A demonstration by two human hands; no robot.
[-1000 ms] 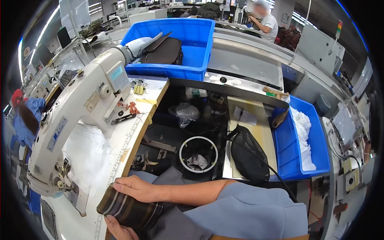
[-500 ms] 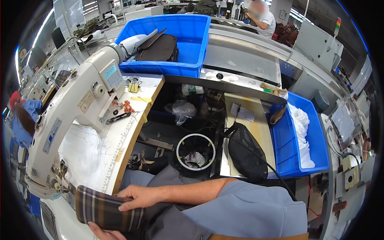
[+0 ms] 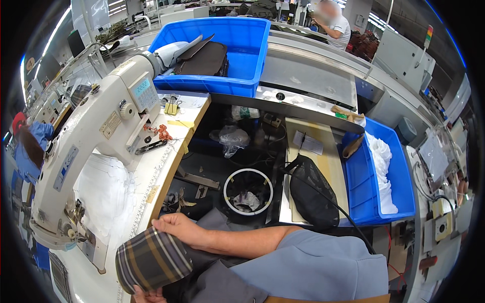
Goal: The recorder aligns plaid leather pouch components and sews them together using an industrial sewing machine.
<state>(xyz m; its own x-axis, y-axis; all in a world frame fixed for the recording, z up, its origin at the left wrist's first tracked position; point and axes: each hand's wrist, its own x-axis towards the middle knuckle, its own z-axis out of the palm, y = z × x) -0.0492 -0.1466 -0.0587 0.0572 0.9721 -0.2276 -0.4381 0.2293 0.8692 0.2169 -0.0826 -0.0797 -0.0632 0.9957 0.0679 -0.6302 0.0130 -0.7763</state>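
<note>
Between my two hands is a dark plaid fabric piece (image 3: 151, 260) with tan and white stripes, tilted at the near edge of the sewing table. My right hand (image 3: 177, 228) grips its upper edge, fingers closed on it. At the lower edge my left hand (image 3: 149, 295) holds it with thumb and fingers, partly cut off by the picture's rim. Plain dark grey cloth (image 3: 222, 280) lies beside the plaid and over my lap. Left of the plaid piece, apart from it, stands the white sewing machine (image 3: 93, 129), its needle area (image 3: 76, 222) over the table.
White cloth pieces (image 3: 103, 189) are stacked under the machine arm. Thread clippers (image 3: 150, 147) and a yellow clip (image 3: 172, 108) lie on the table. A blue bin (image 3: 212, 83) holds dark pieces; another blue bin (image 3: 361, 187) holds white cloth. A round-rimmed bin (image 3: 270, 189) stands below.
The plaid piece has moved right, away from the machine's needle area, and turned. My right hand has shifted up to its top edge; my left hand has moved slightly right with it.
</note>
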